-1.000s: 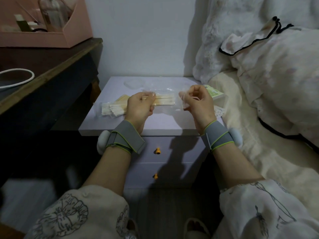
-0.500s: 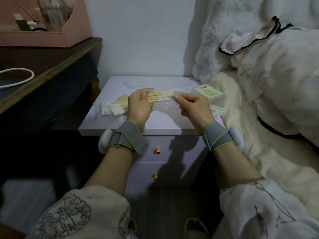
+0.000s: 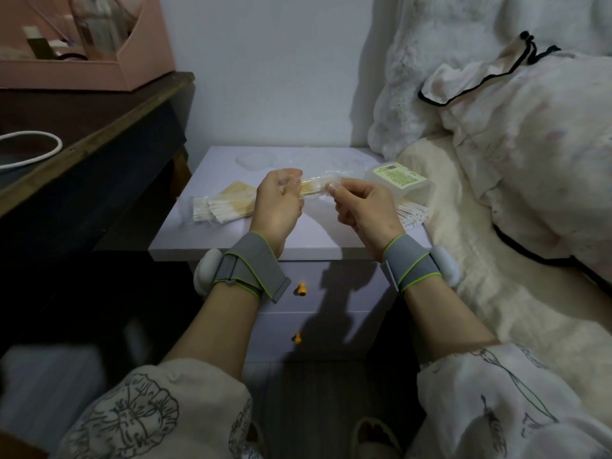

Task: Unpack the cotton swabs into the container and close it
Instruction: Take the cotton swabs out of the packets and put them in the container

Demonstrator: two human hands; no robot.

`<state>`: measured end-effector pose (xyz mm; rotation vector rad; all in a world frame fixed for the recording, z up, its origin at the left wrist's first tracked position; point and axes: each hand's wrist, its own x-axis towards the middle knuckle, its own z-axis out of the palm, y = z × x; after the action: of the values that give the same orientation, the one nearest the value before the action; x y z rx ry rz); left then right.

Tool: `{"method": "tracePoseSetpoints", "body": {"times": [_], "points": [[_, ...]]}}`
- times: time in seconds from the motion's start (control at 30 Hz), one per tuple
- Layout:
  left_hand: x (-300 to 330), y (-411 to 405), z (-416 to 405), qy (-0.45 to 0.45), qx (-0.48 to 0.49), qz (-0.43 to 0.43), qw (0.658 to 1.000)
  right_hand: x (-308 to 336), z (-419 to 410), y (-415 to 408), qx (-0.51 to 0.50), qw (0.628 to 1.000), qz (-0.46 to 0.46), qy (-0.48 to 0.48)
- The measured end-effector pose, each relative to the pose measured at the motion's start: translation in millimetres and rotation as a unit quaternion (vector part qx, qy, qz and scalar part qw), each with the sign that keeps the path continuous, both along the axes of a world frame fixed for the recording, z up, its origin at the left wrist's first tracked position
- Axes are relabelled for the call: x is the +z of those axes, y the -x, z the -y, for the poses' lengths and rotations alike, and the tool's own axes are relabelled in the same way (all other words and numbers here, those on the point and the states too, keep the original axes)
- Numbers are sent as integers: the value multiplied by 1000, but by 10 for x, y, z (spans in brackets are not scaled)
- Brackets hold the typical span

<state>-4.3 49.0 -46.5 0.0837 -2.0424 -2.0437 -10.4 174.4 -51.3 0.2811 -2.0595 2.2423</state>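
A pale lilac nightstand [image 3: 231,241] is standing between a dark desk [image 3: 99,127] on the left and a bed [image 3: 480,260] with cream bedding on the right. Near the nightstand's right edge a white container [image 3: 410,190] with a green label is lying tilted, its near side overhanging loose swabs [image 3: 412,215] at the front right corner. Along the left edge a heap of packaged cotton swabs [image 3: 220,205] is resting, white tips pointing toward the left edge. At the back edge clear plastic wrapping [image 3: 298,159] is lying, too faint to make out in detail.

Both hands are hovering above the middle of the top, each wrist wearing a grey strap. The left hand [image 3: 276,207] is curling its fingers tightly around one end of a swab packet [image 3: 314,188] in clear film. The right hand [image 3: 367,207] is pinching the packet's other end between thumb and forefinger, the remaining fingers folded in.
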Motion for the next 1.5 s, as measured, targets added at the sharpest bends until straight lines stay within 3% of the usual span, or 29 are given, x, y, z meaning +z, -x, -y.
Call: {"method": "tracePoseSetpoints", "body": {"times": [0.17,0.37,0.5,0.6,0.77,1.1,1.3,1.4,1.5], "points": [[40,-27,12,-11,-39,-20,999,13,-13,9,23,997,26,68],[73,-23,3,-30,-47,21,998,52,-1,-36,39,998,25,52],[46,-25,-61,49,-16,17,999,44,56,-24,-57,998,-28,-26],[53,-56,-138,46,-23,10,999,7,111,23,-148,980,-82,-106],[147,-113,-249,-17,-73,14,997,-5,118,96,-235,969,-60,-49],[83,-56,-280,13,-14,-14,1000,11,63,23,-228,953,-106,-170],[145,-75,-289,-35,-76,-14,996,-35,23,110,-191,976,-25,-100],[138,-24,-270,-61,-39,-11,997,0,-34,113,-222,967,-48,-117],[126,35,-205,-143,-2,11,990,56,-157,73,-264,949,-74,-155]]}}
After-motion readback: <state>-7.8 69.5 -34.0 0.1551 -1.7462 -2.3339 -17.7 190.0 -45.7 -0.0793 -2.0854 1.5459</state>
